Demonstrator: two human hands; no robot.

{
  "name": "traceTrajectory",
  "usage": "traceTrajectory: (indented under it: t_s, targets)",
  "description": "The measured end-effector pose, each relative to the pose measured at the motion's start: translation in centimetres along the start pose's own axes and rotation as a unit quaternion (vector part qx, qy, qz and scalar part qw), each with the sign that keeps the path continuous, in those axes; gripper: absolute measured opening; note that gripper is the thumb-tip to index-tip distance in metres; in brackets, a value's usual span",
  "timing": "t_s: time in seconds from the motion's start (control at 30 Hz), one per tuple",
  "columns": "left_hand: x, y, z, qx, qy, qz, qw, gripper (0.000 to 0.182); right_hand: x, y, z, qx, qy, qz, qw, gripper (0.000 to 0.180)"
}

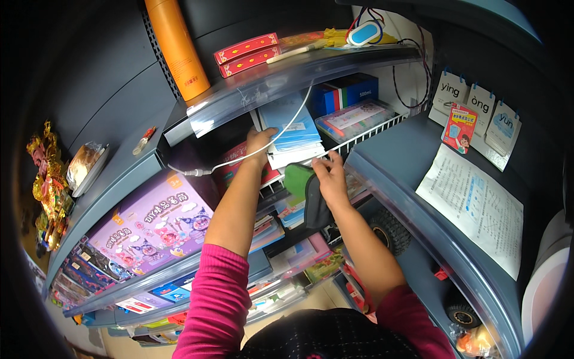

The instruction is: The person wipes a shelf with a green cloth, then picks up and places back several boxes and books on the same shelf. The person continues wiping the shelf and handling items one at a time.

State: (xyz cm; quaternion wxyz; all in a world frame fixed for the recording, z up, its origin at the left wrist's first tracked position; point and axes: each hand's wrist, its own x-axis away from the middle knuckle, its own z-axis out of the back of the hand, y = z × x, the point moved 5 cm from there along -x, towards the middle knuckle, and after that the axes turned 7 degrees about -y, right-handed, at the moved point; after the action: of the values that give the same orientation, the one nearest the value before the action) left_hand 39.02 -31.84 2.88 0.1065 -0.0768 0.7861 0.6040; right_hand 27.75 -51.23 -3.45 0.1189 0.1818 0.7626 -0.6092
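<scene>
My left hand (261,142) is at the left edge of a stack of blue-covered booklets (289,123) on the shelf, its thumb on the top cover and its other fingers partly hidden. A white cable (278,137) passes in front of that wrist. Close to the front rail of a white wire basket (374,134), my right hand (331,179) holds a folded green and dark grey cloth piece (317,204), which hangs below the fingers. A red book (233,161) lies left of the booklets, partly behind my left forearm.
A clear plastic case (354,119) and a blue box (347,92) sit right of the booklets. The upper shelf edge (255,96) overhangs them. A purple boxed set (157,220) stands at left, an orange cylinder (179,54) above. Printed paper (475,211) lies on the right shelf.
</scene>
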Motion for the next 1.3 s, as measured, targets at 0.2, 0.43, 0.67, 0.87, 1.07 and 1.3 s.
traceTrajectory:
  t_s: [0.2,0.43,0.67,0.87,1.07,1.3]
  targets:
    - [0.1,0.9,-1.6,-0.053,-0.073,-0.059,0.994,0.04,-4.4,-0.7,1.0,0.262,0.056,0.083,0.96,0.078]
    - [-0.1,0.8,-1.9,-0.033,-0.157,-0.062,0.985,0.052,-10.4,2.3,1.2,0.109,-0.023,-0.026,0.993,0.056]
    - [0.4,1.7,-1.9,-0.071,-0.175,-0.07,0.98,0.045,-11.4,1.1,1.1,-0.042,0.042,0.024,0.998,0.028]
    - [-0.7,1.5,-1.2,-0.18,-0.187,-0.088,0.962,0.048,-13.0,-0.3,0.2,-0.15,-0.014,0.095,0.984,0.054]
    - [-1.9,-0.2,0.0,-0.297,-0.141,-0.146,0.933,0.061,-12.9,-0.2,-1.0,-0.043,-0.073,0.133,0.987,0.073]
    - [-1.6,0.4,-0.7,-0.211,-0.131,-0.172,0.953,0.1,-12.1,-1.0,-0.8,0.067,-0.108,0.077,0.989,0.053]
